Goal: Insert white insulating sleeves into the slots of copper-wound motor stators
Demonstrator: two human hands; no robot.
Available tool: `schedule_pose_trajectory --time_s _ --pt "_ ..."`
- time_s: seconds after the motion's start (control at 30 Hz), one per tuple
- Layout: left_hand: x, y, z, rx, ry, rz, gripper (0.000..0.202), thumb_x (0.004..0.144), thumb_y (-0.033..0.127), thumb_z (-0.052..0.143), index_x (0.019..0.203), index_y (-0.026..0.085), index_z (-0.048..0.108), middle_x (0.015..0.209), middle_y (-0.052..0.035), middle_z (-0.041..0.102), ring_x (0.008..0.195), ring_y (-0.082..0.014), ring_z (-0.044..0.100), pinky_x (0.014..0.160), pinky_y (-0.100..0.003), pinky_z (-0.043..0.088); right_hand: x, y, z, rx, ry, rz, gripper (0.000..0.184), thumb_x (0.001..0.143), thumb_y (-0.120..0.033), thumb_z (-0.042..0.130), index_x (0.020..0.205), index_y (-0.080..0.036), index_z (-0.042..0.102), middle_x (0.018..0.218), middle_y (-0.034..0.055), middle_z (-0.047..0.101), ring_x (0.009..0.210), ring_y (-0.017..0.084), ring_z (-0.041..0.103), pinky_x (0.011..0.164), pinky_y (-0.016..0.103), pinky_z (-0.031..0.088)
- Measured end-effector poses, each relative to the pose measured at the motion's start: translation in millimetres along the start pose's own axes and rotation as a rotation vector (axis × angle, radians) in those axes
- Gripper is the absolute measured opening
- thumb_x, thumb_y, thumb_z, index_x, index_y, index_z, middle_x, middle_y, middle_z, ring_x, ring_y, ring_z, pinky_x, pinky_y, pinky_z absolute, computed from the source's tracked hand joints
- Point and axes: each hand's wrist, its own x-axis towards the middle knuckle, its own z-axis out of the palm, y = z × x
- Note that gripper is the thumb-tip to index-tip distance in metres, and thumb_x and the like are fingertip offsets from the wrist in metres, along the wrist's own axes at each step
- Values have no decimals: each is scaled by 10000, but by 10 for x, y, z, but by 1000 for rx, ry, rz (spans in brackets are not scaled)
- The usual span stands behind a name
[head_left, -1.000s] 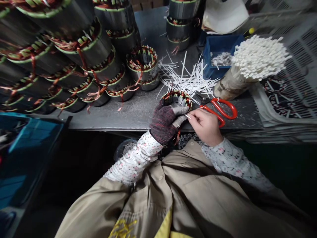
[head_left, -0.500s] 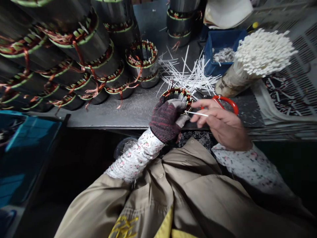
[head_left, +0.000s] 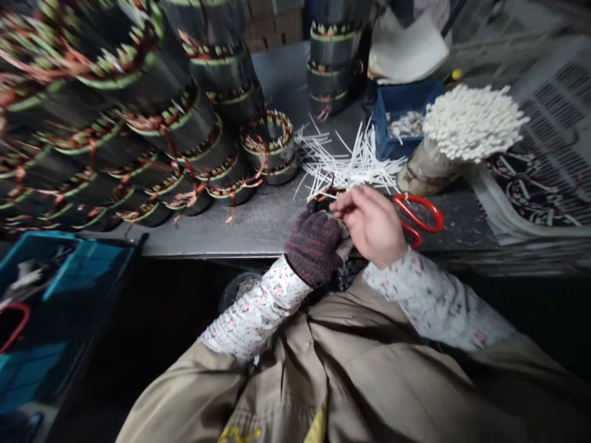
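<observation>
Two hands meet over one small wound stator (head_left: 323, 201) at the near edge of the steel bench (head_left: 258, 240). The left hand (head_left: 314, 249), in a dark knitted glove, is clenched around it. The bare right hand (head_left: 372, 224) has just swung back in over the stator's rim, its fingertips (head_left: 339, 206) pinched together, though what they grasp is too hidden to tell. That hand now covers most of the stator, leaving only a sliver of the rim in view.

One further stator (head_left: 270, 147) stands upright just beyond the hands, about three (head_left: 335, 67) stack at the far side, and at least a dozen more (head_left: 138, 123) lie in rows to the left, too blurred to count exactly. To the right lies one pair of red-handled scissors (head_left: 418, 215). Farther off are one heap of loose white strips (head_left: 351, 166), one blue plastic bin (head_left: 383, 123) and one dense bundle of white strips (head_left: 471, 114).
</observation>
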Motion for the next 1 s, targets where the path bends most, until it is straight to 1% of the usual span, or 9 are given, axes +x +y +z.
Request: schedule_pose_trajectory --time_s 0.07,0.17,0.23,0.33,0.47,0.57,0.7,0.83,1.0 --pt "-12 -14 -30 -6 -19 -17 272 940 445 593 934 180 653 958 -91 719 1017 -255 679 1136 -512 446 -94 8 -132 -222 30 -203 284 963 -415 495 763 -216 523 835 67 640 781 199 654 701 364 552" --pt "-24 -3 -74 -83 18 -27 322 934 452 623 1071 161 652 1078 -98 723 1085 -244 668 1107 -455 480 -234 33 -702 -799 29 -490 213 863 -347 647 728 -224 539 833 88 672 988 302 674 846 452 549" --pt "-5 39 -87 -67 51 -20 486 893 508 678 1209 142 628 1198 -116 702 1161 -266 642 1111 -458 477 -217 86 -1122 -1194 -136 -373 85 834 -273 592 841 -192 616 981 149 694 898 324 677 749 452 536" --pt "56 109 -95 89 -31 -4 552 822 543 747 1170 123 668 1158 -144 705 1153 -322 634 1154 -532 423 -84 163 -1440 -1554 -354 -103 398 777 -126 536 1151 -117 673 953 183 688 803 324 670 691 422 504" --pt "114 76 -122 201 -183 10 361 844 484 736 974 147 721 969 -126 716 1077 -326 653 1131 -556 428 114 129 -1317 -1691 -446 137 736 740 -107 604 1470 -171 538 1052 188 692 854 313 682 689 364 481" --pt "107 -72 -156 184 -210 69 376 845 500 730 996 156 731 967 -115 721 1060 -317 660 1141 -555 422 185 29 -1186 -1753 -446 286 722 793 -222 618 1507 -214 508 992 143 725 806 304 686 647 348 457" --pt "57 -279 -193 138 -209 180 384 829 523 739 992 175 732 993 -99 726 1046 -293 660 1160 -538 407 83 -45 -1074 -1623 -338 138 586 881 -389 577 1428 -181 570 997 122 737 848 288 686 701 352 486" --pt "29 -351 -193 153 -179 215 417 839 551 719 1006 170 731 1010 -104 728 1051 -290 657 1147 -537 415 22 -3 -895 -1629 -369 -73 535 876 -439 589 1309 -130 646 1116 161 720 1033 326 666 822 375 496" --pt "41 -335 -184 176 -160 222 394 828 538 730 950 163 729 949 -103 721 985 -284 666 1116 -538 444 35 -13 -901 -1706 -407 3 468 904 -409 515 1275 -172 673 934 109 746 852 295 686 670 350 416"
